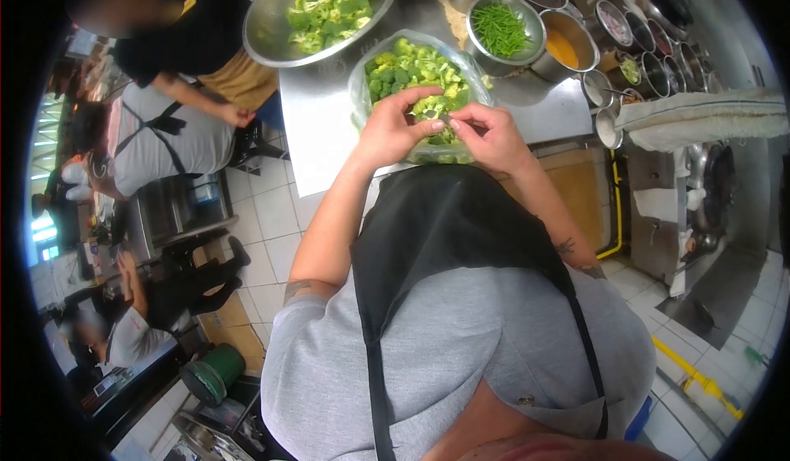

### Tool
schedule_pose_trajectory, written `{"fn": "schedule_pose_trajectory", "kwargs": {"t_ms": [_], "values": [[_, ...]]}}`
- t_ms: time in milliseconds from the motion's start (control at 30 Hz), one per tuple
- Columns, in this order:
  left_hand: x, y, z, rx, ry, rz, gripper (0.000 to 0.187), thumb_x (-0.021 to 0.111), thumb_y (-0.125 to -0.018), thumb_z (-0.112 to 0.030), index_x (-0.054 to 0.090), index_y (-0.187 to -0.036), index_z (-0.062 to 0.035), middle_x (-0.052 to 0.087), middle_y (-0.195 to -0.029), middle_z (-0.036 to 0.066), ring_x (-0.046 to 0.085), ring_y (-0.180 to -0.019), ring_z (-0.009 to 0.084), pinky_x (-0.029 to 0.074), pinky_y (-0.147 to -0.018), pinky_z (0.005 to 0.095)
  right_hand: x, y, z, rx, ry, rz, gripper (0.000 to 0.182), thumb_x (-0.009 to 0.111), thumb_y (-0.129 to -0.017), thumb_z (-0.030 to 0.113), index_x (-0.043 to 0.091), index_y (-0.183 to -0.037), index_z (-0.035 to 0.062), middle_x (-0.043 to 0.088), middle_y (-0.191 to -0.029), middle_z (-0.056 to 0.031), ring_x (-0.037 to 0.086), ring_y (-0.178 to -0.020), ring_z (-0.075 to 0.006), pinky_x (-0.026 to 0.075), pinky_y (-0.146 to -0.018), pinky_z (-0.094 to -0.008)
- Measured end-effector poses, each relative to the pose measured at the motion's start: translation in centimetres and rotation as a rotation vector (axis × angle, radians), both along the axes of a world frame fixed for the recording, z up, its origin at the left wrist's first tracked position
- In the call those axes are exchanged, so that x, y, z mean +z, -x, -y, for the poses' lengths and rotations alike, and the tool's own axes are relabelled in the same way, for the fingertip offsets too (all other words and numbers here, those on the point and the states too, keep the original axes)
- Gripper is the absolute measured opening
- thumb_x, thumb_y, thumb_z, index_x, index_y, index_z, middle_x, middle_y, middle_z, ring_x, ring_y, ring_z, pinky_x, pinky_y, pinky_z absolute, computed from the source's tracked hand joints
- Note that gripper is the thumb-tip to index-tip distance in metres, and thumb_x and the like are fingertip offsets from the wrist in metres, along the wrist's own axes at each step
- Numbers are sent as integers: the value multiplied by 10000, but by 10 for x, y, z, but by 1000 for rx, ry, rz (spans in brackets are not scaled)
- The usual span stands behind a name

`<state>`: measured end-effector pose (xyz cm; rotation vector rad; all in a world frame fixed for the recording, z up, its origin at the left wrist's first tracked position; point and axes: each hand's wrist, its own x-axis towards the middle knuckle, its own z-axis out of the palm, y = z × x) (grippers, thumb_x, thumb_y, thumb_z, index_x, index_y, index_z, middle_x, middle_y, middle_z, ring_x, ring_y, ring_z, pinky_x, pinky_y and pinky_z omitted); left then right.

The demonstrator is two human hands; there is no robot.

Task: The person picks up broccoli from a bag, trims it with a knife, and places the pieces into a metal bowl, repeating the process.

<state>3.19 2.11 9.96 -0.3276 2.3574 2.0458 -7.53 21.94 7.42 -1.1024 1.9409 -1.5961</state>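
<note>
Over a clear plastic bag (359, 82) filled with broccoli florets (411, 67), my two hands meet at the thumbs. My left hand (398, 130) curves with its index finger reaching over the florets and its thumb pointing at the right hand; whether a floret lies in its grasp is hidden. The fingers of my right hand (494, 136) are pinched together on a small dark thing that I cannot make out, close to the left thumb. The open bag sits on a steel table (317, 144), right in front of my black apron (448, 214).
A large steel bowl (263, 29) with more broccoli stands beyond the bag. Right of it are a bowl of green beans (500, 31), a pot of orange liquid (568, 49) and several pots. A cloth (699, 119) hangs at right. Co-workers (169, 132) are at left.
</note>
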Motion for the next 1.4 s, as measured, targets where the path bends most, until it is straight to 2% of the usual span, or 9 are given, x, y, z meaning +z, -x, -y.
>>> {"fn": "schedule_pose_trajectory", "kwargs": {"t_ms": [200, 300, 500, 600, 700, 800, 1000, 1200, 1400], "values": [[-1, 1, -3, 3, 115, 18, 545, 828, -888, -106, 631, -1393, -41, 688, -1092, 20, 547, -769, 54, 481, -693, 237, 8, 2, -3, 4, -23, 12, 101, 710, -941, 46, 724, -976, -48, 743, -823, -76, 659, -773, -73, 533, -686, -273], [1, 1, -3, 9, 161, 27, 538, 837, -886, -119, 636, -1378, -42, 687, -1056, 16, 548, -769, 59, 483, -692, 246, 9, 2, -4, 23, -27, -3, 100, 713, -950, 50, 726, -980, -44, 733, -826, -67, 653, -783, -69, 527, -690, -266], [-4, 5, 5, 78, 23, -78, 570, 878, -841, -98, 626, -1347, -27, 663, -1141, 30, 577, -885, 66, 491, -753, 244, -19, -8, 6, -77, 177, 408, 103, 695, -985, 59, 666, -1002, -37, 731, -855, -78, 672, -795, -95, 543, -706, -280], [-19, 9, 9, 165, 66, -214, 584, 935, -779, -227, 682, -1285, -81, 681, -1015, 26, 570, -753, 109, 501, -693, 277, -15, -7, 14, -280, 124, 50, 110, 701, -977, 89, 651, -1000, -7, 744, -836, -102, 728, -773, -165, 561, -703, -315], [-25, 7, 12, 227, 151, -266, 582, 940, -770, -229, 685, -1273, -86, 681, -1065, 30, 584, -757, 117, 512, -698, 288, 10, -7, 8, -357, -143, -282, 122, 713, -959, 136, 664, -993, 30, 749, -824, -134, 760, -770, -263, 573, -695, -360], [-28, 9, 11, 293, 157, -309, 603, 940, -763, -240, 681, -1286, -89, 687, -1043, 38, 596, -769, 121, 521, -706, 295, 13, -7, 7, -315, -110, -279, 130, 722, -940, 168, 673, -978, 53, 746, -830, -152, 753, -777, -330, 579, -688, -393], [0, 1, 7, 185, 209, -28, 557, 936, -761, -255, 719, -1246, -87, 713, -1050, 70, 613, -787, 137, 530, -722, 306, 17, -10, 9, -303, -108, -294, 124, 731, -933, 165, 684, -935, 51, 742, -820, -150, 755, -761, -322, 571, -669, -398], [5, 1, 4, 161, 319, -81, 551, 932, -759, -276, 734, -1228, -64, 726, -1089, 89, 625, -784, 173, 533, -732, 323, 21, -9, 8, -281, -122, -314, 125, 742, -920, 165, 692, -913, 51, 734, -804, -148, 751, -749, -318, 565, -657, -398], [-2, 1, 6, 117, 260, -46, 560, 917, -774, -328, 744, -1236, -63, 736, -1071, 112, 623, -783, 185, 530, -738, 339, 19, -4, 3, -198, -93, -326, 116, 759, -904, 146, 700, -899, 47, 724, -784, -135, 737, -709, -300, 553, -630, -376]]}}
